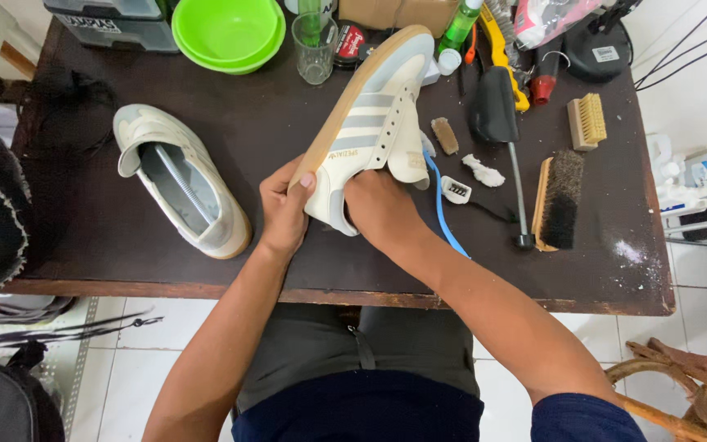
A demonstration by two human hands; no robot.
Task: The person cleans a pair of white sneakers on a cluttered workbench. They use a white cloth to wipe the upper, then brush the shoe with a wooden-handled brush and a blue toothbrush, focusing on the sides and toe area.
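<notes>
Cream striped sneaker (374, 123), tilted sideways

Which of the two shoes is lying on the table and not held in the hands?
The shoe on the left: it rests sole-down on the dark table with nobody touching it, while the striped shoe is held up by both hands.

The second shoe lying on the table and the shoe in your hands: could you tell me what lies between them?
In the head view, only bare dark table separates the second shoe from the held shoe.

Head-worn view, steeply downward, probably seated, close over dark table (206, 270) edge.
</notes>
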